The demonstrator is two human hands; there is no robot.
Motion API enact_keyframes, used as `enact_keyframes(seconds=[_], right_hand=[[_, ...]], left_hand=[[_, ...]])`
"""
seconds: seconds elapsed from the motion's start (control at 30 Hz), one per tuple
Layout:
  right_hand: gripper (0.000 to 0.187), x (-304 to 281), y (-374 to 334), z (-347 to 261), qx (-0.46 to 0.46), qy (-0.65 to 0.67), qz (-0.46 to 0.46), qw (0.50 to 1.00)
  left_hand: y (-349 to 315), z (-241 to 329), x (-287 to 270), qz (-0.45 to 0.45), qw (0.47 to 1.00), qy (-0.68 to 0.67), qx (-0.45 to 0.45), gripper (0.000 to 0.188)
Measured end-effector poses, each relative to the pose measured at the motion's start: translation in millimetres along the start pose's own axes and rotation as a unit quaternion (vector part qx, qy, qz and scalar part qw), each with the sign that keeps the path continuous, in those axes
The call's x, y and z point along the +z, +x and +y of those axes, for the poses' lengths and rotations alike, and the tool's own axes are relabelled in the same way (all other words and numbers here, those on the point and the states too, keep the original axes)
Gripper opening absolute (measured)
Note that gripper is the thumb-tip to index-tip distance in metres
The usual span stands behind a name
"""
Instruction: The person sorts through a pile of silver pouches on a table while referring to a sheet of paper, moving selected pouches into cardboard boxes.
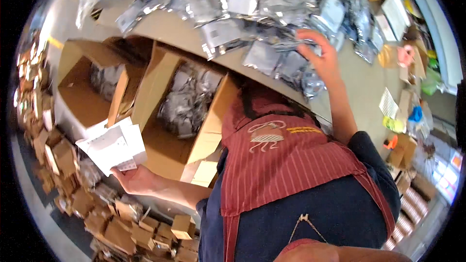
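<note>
Beige tabletop (pixel 361 85) under bright light; open cardboard boxes (pixel 160 116) below; small brown cartons (pixel 121 228) across the grey floor (pixel 43 223).

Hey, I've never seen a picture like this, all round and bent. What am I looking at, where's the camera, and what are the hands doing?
There is no machine here: this is one picture from a wide fisheye camera worn on a person's head, looking down, which is why straight edges curve. The red striped apron over dark clothing is the wearer's own body.

The left hand holds a few white paper sheets out to the side. The right hand reaches forward onto a heap of shiny silver pouches piled on a beige table; its fingers rest on the pouches, but whether they grip one I cannot tell.

Below the table edge stand two open cardboard boxes with more silver pouches inside. Many small brown cartons lie on the floor at the lower left.
</note>
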State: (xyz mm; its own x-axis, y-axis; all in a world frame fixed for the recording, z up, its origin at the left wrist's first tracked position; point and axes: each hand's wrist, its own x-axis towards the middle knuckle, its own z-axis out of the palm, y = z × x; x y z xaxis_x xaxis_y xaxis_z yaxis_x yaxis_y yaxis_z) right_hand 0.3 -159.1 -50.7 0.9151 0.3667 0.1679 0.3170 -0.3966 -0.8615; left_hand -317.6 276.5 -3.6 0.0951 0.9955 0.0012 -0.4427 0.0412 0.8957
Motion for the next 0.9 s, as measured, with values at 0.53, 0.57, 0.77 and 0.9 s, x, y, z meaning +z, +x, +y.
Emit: enact_keyframes(seconds=[0.53,0.57,0.77,0.9], right_hand=[[0.054,-60,-109,-2,0.332,-0.007,0.022,0.943],[0.055,-54,-99,-16,0.294,0.004,0.000,0.956],[0.066,28,-32,-75,-0.011,0.039,-0.275,0.961],[0.049,88,-32,-7,-0.120,-0.284,-0.095,0.946]], left_hand=[[-38,-42,141,-0.185,0.978,-0.001,-0.093,0.030],[-37,-37,143,-0.186,0.977,-0.016,-0.107,0.030],[-27,-20,144,-0.226,0.967,-0.067,-0.096,0.031],[-31,-28,155,-0.220,0.968,-0.050,-0.106,0.032]])
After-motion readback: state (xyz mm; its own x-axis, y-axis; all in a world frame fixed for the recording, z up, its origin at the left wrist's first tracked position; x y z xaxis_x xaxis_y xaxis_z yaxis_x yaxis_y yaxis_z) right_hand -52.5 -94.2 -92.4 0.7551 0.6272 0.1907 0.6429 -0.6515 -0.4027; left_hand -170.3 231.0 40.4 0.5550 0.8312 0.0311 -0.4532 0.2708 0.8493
